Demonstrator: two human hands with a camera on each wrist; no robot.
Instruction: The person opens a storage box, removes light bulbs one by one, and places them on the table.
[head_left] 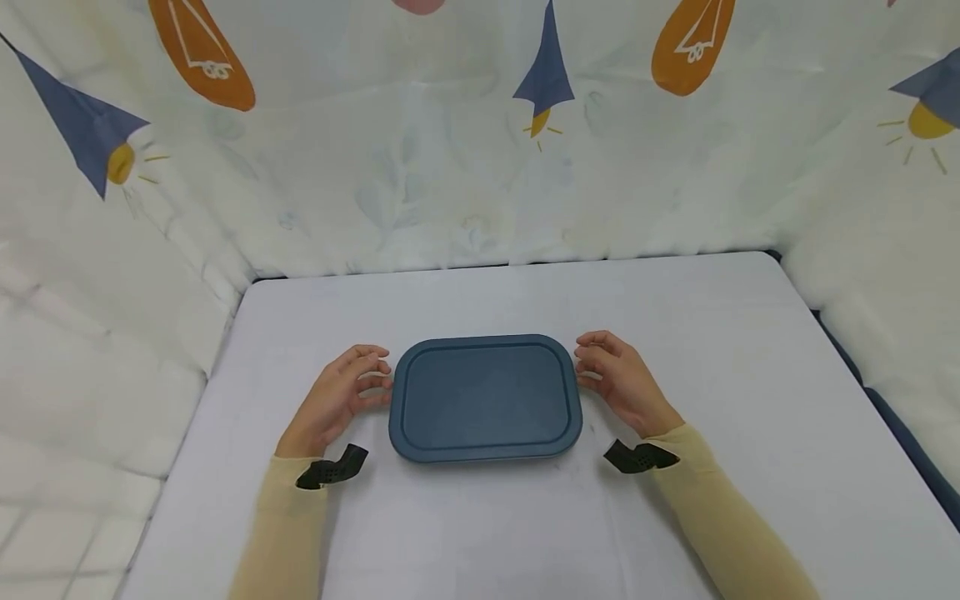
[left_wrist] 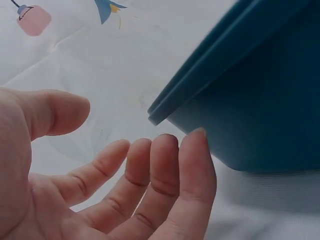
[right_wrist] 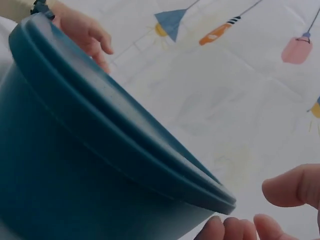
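Observation:
A blue rectangular container with rounded corners [head_left: 486,398] stands on the white table, its lid [right_wrist: 125,112] on top. Beside its left end is my left hand [head_left: 345,396], fingers loosely bent and thumb apart. In the left wrist view those fingertips [left_wrist: 192,145] come close to the container wall under the lid's rim; whether they touch it I cannot tell. My right hand [head_left: 621,379] is at the opposite end, its fingers relaxed. The right wrist view shows its thumb [right_wrist: 292,186] away from the lid and its fingertips near the wall below. Neither hand grips anything.
The white tabletop [head_left: 480,533] stretches around the container. A pale printed curtain [head_left: 465,183] hangs behind the table and along both sides. Black bands [head_left: 333,467] sit on both wrists over the yellow sleeves [head_left: 281,542].

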